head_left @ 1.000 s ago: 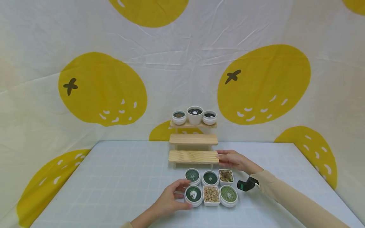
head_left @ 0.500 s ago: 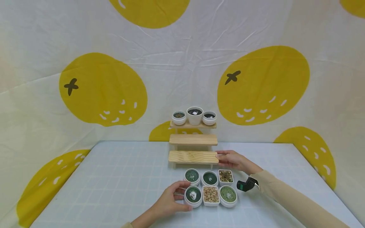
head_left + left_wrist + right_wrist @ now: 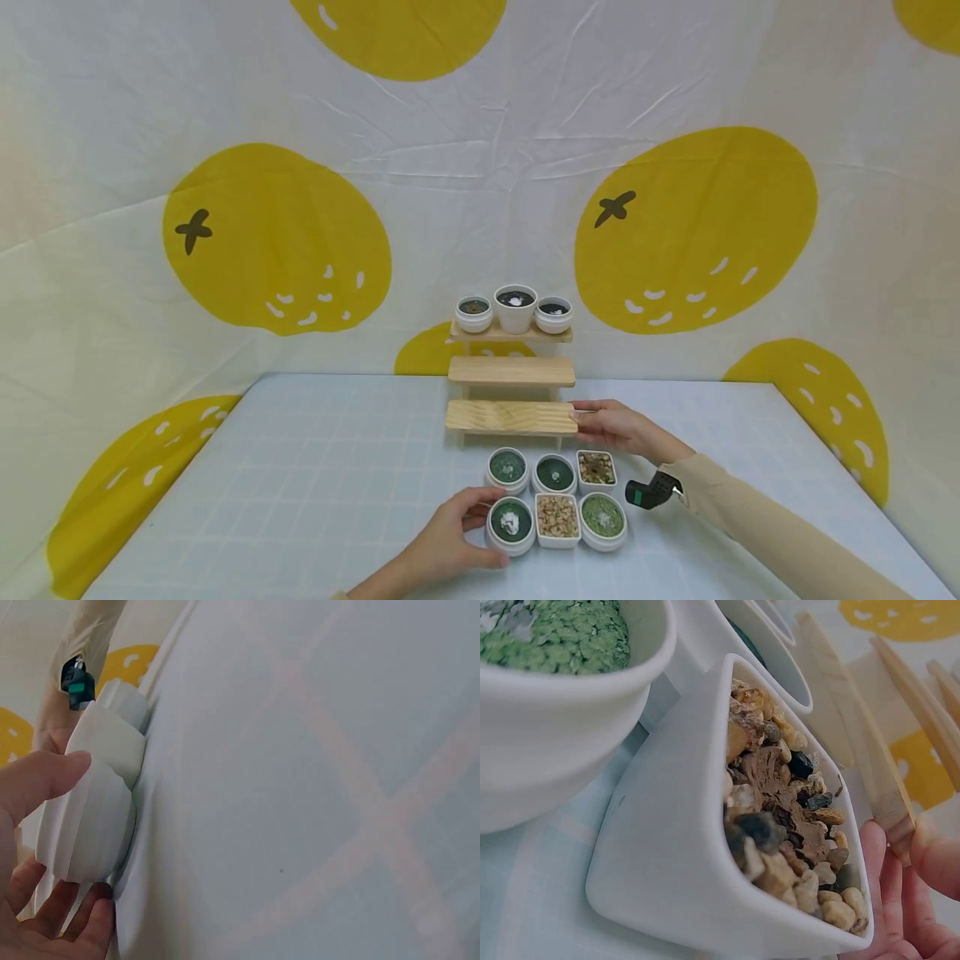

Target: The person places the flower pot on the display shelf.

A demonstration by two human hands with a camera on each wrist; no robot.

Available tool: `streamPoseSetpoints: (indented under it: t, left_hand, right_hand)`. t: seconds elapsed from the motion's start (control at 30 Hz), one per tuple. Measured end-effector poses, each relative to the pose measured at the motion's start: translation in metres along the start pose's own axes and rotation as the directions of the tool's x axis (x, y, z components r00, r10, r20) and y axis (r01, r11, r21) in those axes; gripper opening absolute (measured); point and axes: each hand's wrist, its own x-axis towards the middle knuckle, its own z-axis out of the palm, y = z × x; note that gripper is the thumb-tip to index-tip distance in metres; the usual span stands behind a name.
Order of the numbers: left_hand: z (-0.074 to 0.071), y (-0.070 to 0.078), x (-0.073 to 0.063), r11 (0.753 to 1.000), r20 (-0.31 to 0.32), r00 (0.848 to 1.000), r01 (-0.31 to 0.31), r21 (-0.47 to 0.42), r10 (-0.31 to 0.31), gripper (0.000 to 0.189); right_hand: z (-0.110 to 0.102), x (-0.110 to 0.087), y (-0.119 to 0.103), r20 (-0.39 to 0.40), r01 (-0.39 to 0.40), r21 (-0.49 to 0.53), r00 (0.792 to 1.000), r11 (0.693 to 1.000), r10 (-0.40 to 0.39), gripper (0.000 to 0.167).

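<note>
My left hand [image 3: 453, 533] grips a round white pot [image 3: 511, 527] with dark green filling and a white patch, at the front left of a small cluster. In the left wrist view the thumb [image 3: 56, 778] lies at the pot's rim and the fingers curl round its far side. The pot's base is close to the tablecloth. My right hand [image 3: 615, 427] pinches the right end of the lowest wooden shelf [image 3: 512, 417] of a three-step stand. In the right wrist view, thumb and fingers hold the shelf's edge [image 3: 889, 802] from both sides.
Beside the held pot stand a square pot of pale pebbles [image 3: 558, 518] and a light green pot [image 3: 603, 518]. Behind are two dark green pots [image 3: 507, 468] [image 3: 554, 475] and a square pebble pot [image 3: 596, 471]. Three white pots [image 3: 515, 312] sit on the top shelf.
The left hand has drawn the held pot slightly toward me, away from the pot behind it. The right hand keeps its hold on the shelf. The head view has tilted a little.
</note>
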Motion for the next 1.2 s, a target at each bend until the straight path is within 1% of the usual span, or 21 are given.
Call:
streamPoseSetpoints:
  t: [0.17,0.37,0.57,0.8,1.2]
  left_hand:
    - [0.004,0.001,0.002,1.0,-0.018,1.0,0.009,0.009,-0.009,0.069]
    - [0.007,-0.001,0.004,1.0,-0.043,0.999,-0.015,0.017,0.015,0.07]
    - [0.01,-0.004,0.005,1.0,-0.054,0.999,-0.005,0.006,0.006,0.07]
    - [0.014,-0.005,0.004,1.0,-0.069,0.997,-0.023,-0.001,0.022,0.072]
    - [0.018,-0.005,0.003,1.0,-0.102,0.995,-0.015,-0.012,0.013,0.072]
  right_hand:
    - [0.001,0.0,-0.001,-0.004,-0.004,0.001,1.0,1.0,0.004,0.059]
    - [0.0,0.0,-0.001,0.002,-0.005,0.002,1.0,1.0,0.005,0.061]
    - [-0.002,0.003,0.001,-0.011,-0.014,0.004,1.0,1.0,0.014,0.059]
    - [-0.002,0.004,0.003,-0.031,-0.009,-0.028,0.999,1.0,0.008,0.059]
    - [0.0,0.001,0.002,-0.015,0.005,-0.028,1.0,1.0,-0.005,0.061]
